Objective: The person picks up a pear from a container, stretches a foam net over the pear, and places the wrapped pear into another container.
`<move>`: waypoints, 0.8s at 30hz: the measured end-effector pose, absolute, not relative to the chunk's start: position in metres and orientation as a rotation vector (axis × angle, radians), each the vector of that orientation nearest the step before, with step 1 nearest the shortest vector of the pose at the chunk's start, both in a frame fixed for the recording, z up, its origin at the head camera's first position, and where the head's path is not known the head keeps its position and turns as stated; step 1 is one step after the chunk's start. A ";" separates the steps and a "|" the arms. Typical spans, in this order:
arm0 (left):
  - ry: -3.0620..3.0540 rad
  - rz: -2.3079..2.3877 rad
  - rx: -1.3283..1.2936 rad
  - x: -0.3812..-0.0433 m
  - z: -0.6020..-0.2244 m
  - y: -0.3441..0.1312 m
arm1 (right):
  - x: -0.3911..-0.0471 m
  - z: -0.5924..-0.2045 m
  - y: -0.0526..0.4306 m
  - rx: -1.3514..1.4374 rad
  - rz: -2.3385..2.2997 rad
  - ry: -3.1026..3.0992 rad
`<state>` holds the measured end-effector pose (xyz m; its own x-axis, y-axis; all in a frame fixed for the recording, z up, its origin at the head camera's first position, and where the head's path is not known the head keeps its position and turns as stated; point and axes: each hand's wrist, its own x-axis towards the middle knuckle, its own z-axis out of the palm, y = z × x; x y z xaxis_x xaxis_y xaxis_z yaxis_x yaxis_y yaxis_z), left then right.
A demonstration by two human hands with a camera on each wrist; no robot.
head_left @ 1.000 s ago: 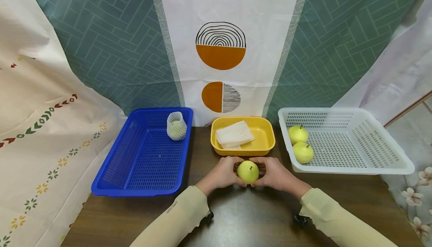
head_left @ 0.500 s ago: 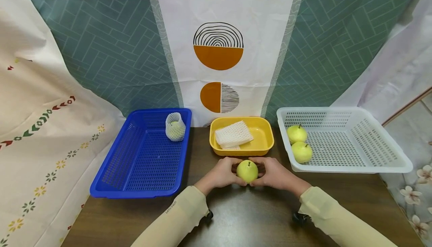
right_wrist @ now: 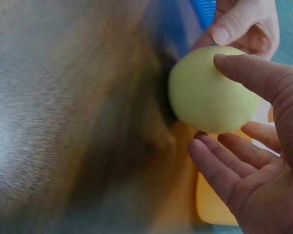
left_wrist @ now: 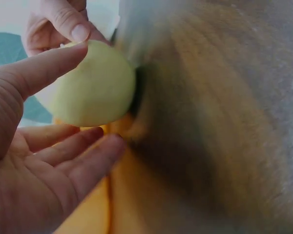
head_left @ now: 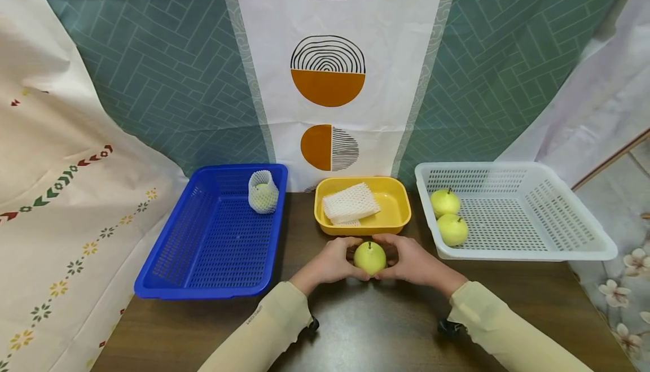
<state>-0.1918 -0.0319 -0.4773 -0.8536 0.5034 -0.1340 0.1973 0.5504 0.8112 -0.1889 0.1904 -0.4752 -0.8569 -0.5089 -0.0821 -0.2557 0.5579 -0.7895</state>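
A round yellow-green pear point(head_left: 369, 258), its dark stem pointing up, is held between both hands just over the brown table in front of the yellow tray. My left hand point(head_left: 332, 260) grips its left side, the thumb point(left_wrist: 63, 61) on the near face and the fingers on the far one. From the right, my right hand point(head_left: 413, 260) grips it the same way, and its fingertips point(right_wrist: 202, 141) show at the pear's far side. White foam net sleeves point(head_left: 351, 202) lie flat in the yellow tray point(head_left: 393, 222) behind the hands.
At the left stands a blue basket point(head_left: 203, 292) with one pear in a foam net point(head_left: 263, 192) in its back right corner. A white basket point(head_left: 528, 253) at the right holds two bare pears point(head_left: 452, 230) along its left wall. Patterned cloth point(head_left: 330, 16) hangs behind.
Both hands keep their grip on the pear, which stays nearly in place. The whole head view has shifted slightly.
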 end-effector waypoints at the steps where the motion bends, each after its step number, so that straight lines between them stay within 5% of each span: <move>1: 2.454 1.191 0.574 -0.191 -0.474 -0.034 | -0.188 -0.473 0.191 -0.630 -1.185 2.501; 14: 2.714 1.174 0.390 -0.191 -0.407 -0.055 | -0.194 -0.425 0.198 -0.590 -1.140 2.574; 24: 2.783 1.937 -0.034 -0.206 -0.438 -0.045 | -0.220 -0.410 0.184 -0.459 -1.245 2.787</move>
<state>-0.2059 -0.0448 -0.4383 -0.9689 -0.1572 0.1912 0.1247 0.3574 0.9256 -0.2199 0.1838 -0.4096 -0.9543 -0.2903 0.0708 -0.2464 0.6307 -0.7359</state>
